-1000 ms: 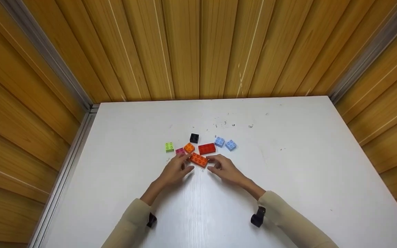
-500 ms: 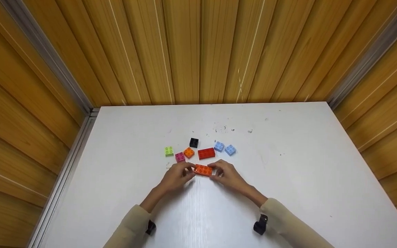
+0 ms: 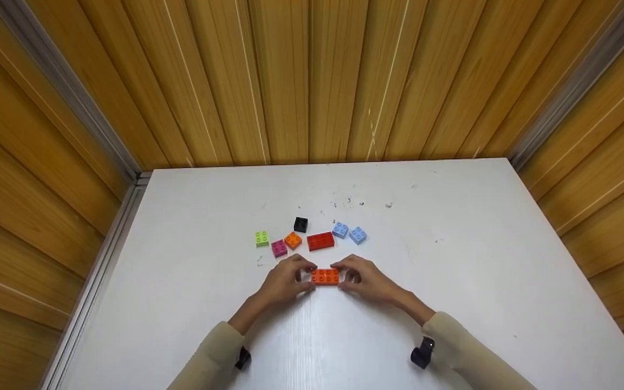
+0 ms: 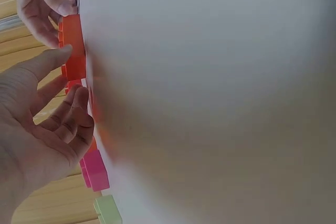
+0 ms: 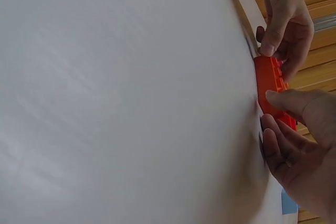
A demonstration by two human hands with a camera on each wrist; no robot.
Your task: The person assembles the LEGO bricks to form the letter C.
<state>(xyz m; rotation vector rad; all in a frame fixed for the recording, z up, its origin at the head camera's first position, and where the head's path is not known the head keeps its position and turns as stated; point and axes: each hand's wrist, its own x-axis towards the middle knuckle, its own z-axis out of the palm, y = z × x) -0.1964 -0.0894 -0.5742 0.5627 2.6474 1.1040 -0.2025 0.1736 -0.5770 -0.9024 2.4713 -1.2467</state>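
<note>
Reading across the desk (image 3: 469,271) from its left edge, find first a lime brick (image 3: 261,239), loose and studs up, then a magenta brick (image 3: 279,248), equally loose. Come next to the left hand (image 3: 282,280), with fingers pinching one end of a long orange-red brick (image 3: 324,277). Toward the far edge, see a small orange brick (image 3: 293,240) just beside the magenta one (cannot say whether touching), and beyond it a black brick (image 3: 300,224), closest of all to the far edge. Follow with a long red brick (image 3: 320,241), unstacked as well. Find the orange-red brick on the near side of these, studs up and roughly parallel to the far edge; cannot tell whether resting or slightly raised. Pass on to a light blue brick (image 3: 340,229), just off the red one's corner, then a second light blue brick (image 3: 358,234), nearest the right edge, and the right hand (image 3: 369,280), gripping the opposite end between curled fingers. Judge it an early stage: count as done one brick set apart and squared up, as left seven loose ones, with none visibly joined.
</note>
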